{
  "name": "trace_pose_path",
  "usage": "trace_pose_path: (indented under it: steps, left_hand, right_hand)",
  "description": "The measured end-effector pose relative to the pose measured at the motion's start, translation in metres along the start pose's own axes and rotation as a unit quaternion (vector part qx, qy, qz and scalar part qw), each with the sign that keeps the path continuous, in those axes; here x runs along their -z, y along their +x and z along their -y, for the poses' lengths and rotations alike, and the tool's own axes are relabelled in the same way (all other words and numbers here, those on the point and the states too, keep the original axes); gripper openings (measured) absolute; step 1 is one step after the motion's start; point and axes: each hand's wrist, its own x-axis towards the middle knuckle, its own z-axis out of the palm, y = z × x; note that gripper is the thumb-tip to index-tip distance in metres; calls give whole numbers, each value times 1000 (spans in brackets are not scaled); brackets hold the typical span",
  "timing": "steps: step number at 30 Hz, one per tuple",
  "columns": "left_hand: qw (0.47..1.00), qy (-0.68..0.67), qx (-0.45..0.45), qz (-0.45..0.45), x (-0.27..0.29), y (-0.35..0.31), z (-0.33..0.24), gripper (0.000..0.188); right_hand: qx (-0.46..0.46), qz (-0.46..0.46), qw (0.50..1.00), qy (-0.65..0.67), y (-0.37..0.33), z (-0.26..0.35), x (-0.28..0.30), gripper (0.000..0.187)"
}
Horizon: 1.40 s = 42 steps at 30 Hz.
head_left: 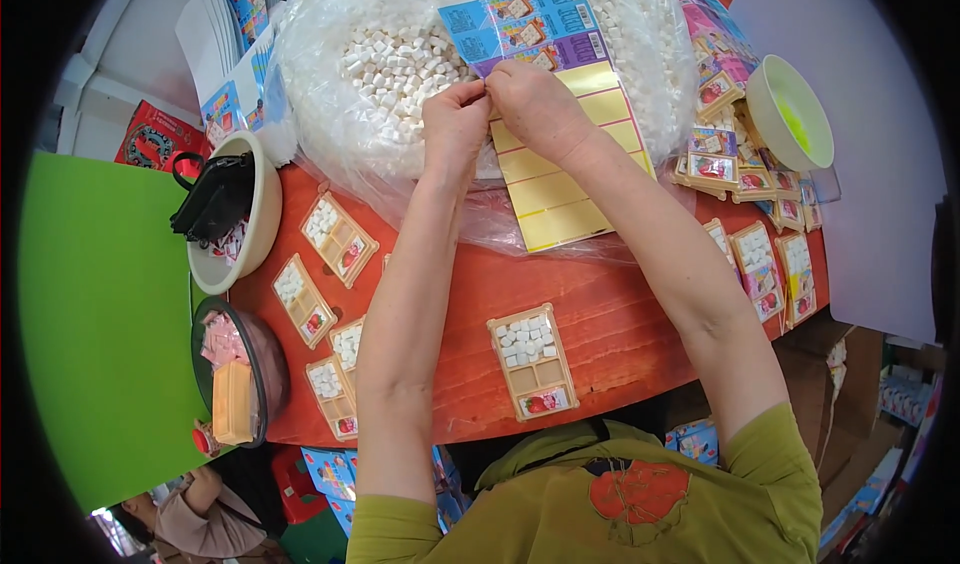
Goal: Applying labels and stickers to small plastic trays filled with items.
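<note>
A sheet of stickers [565, 204] lies at a slant over a big clear plastic bag of small white marshmallows [405, 69]. Blue and purple stickers fill its far part, and bare yellow backing shows on the near part. At the sheet's left edge, beside a purple sticker, my left hand [455, 129] and my right hand [540, 109] meet with fingers pinched. Whether a sticker corner is lifted there is hidden by the fingertips. Closest to me on the red table is a tan compartment tray [533, 361], with marshmallows at its far end and a strawberry-printed packet at its near end.
More part-filled trays [304, 301] lie left of my left forearm. Labelled trays [760, 274] stand at the right, near a stacked pile and a pale green bowl [790, 114]. Along the left edge are a cream basin [265, 214] holding a black bag and a dark bowl [272, 364] with pink packets.
</note>
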Motion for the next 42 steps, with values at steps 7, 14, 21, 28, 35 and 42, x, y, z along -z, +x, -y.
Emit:
trace_pose_path:
  steps: [7, 14, 21, 28, 35, 42]
  left_hand:
    - [999, -46, 27, 8, 0, -3, -1, 23]
    - [984, 134, -43, -111, -10, 10, 14, 19]
    - [927, 269, -115, -237, -24, 19, 26, 20]
    - [917, 271, -138, -259, -19, 7, 13, 26]
    - [988, -64, -131, 42, -58, -168, -72, 37]
    - [961, -274, 20, 23, -25, -264, -53, 32]
  right_hand:
    - [-63, -72, 993, 65, 0, -6, -8, 6]
    - [-225, -183, 939, 184, -8, -30, 6, 14]
    - [-283, -317, 821, 382, -48, -64, 150, 24]
    - [-212, -480, 794, 307, -89, 14, 269, 16]
    - [-7, -280, 957, -78, -118, 120, 216, 29]
    - [52, -167, 985, -12, -152, 186, 142, 34]
